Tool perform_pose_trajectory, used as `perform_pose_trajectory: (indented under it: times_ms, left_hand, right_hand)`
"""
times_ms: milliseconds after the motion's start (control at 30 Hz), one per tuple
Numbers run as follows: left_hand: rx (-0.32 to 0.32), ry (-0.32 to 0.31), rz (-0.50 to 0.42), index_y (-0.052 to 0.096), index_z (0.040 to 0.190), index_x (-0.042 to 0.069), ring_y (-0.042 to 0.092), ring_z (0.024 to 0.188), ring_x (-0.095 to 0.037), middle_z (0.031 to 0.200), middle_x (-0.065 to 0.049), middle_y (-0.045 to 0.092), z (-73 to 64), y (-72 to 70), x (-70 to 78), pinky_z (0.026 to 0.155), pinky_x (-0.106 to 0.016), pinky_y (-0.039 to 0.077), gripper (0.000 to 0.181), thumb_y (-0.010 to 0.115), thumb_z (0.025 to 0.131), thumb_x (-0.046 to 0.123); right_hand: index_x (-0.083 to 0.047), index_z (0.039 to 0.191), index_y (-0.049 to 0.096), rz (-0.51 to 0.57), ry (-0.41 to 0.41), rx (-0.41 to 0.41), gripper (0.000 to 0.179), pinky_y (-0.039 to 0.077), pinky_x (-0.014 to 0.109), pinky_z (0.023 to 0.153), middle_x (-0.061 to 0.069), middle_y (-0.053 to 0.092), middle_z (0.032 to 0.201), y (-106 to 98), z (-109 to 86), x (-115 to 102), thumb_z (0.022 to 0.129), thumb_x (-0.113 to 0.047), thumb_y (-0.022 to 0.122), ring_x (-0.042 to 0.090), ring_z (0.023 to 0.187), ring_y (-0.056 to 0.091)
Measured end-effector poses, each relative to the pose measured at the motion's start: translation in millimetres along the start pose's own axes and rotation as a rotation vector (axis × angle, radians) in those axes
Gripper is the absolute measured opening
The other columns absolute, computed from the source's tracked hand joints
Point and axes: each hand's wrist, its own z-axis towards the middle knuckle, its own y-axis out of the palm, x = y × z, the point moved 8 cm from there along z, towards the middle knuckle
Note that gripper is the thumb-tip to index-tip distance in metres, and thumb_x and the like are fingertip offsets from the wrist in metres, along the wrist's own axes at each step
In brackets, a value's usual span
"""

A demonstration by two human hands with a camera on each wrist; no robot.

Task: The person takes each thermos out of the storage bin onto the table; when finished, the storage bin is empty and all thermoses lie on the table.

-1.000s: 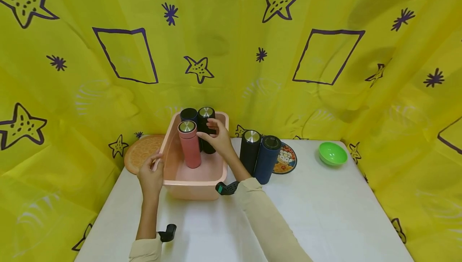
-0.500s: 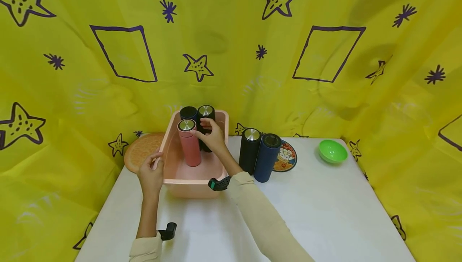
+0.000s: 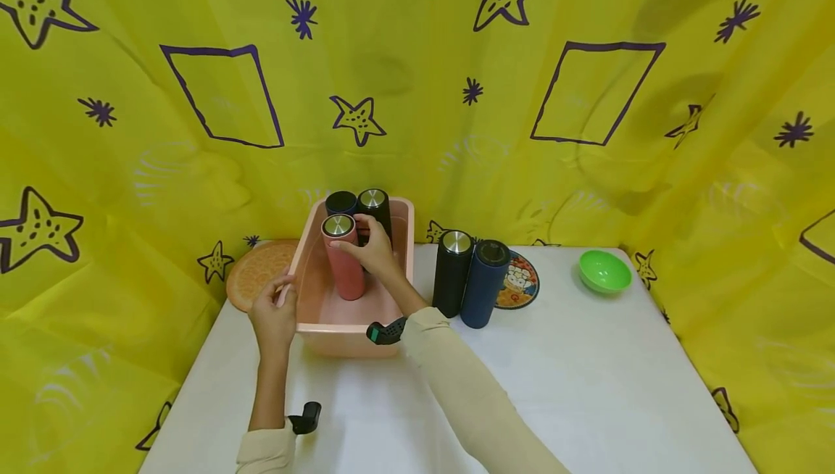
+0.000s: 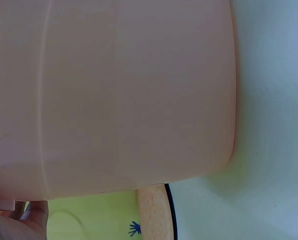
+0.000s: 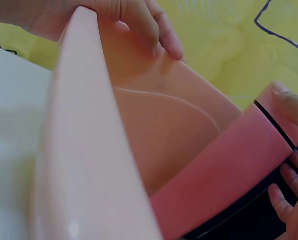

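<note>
In the head view my left hand (image 3: 274, 312) grips the left rim of a peach plastic tub (image 3: 346, 343); its fingers also show on that rim in the right wrist view. A pink flask (image 3: 348, 275) with a silver-topped lid stands inside the tub. My right hand (image 3: 373, 246) holds the flask near its top, thumb on the near side and fingers behind, as the right wrist view shows at the lid (image 5: 281, 115). Behind it in the tub stand a navy flask (image 3: 341, 203) and a black flask (image 3: 374, 199), both partly hidden.
Right of the tub, a black flask (image 3: 451, 278) and a blue flask (image 3: 484, 289) stand side by side before a patterned round mat (image 3: 522, 282). A green bowl (image 3: 604, 272) sits far right. An orange round mat (image 3: 251, 282) lies left. Yellow curtains surround the table.
My right hand has moved left from beside the black flask to the pink flask's upper part and now holds it. The left hand stays on the tub's rim.
</note>
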Motion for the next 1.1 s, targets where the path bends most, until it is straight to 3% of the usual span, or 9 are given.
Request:
perform_pose_trajectory:
  times_ms: [167,500,1100]
  left_hand:
    - [0.006,0.007,-0.001,0.071,0.103,-0.005,0.065,0.112,-0.034,0.128,-0.013,0.066,0.1,0.3,0.3,0.075,0.001,0.043,0.017,0.060,0.090,-0.003]
    - [-0.003,-0.010,0.014,0.071,0.105,-0.003,0.064,0.111,-0.033,0.129,-0.011,0.065,0.4,1.2,-1.6,0.073,0.001,0.043,0.018,0.060,0.090,-0.003]
    - [0.009,0.019,-0.017,0.071,0.103,-0.005,0.064,0.114,-0.034,0.127,-0.014,0.066,1.4,-0.7,-0.4,0.078,0.001,0.043,0.018,0.061,0.088,-0.005]
  right_hand:
    - [-0.006,0.138,0.047,-0.022,-0.004,0.005,0.068,0.045,0.043,0.104,0.015,0.054,0.131,3.8,1.0,0.4,0.080,-0.020,0.080,0.026,0.121,0.052]
    - [-0.006,0.138,0.049,-0.142,0.026,0.026,0.071,0.048,0.035,0.101,0.013,0.056,0.127,4.4,3.0,9.4,0.078,-0.028,0.082,0.024,0.119,0.054]
    - [-0.005,0.138,0.048,-0.245,-0.008,0.014,0.074,0.050,0.036,0.099,0.014,0.056,0.124,11.0,5.4,8.9,0.078,-0.031,0.082,0.025,0.115,0.055]
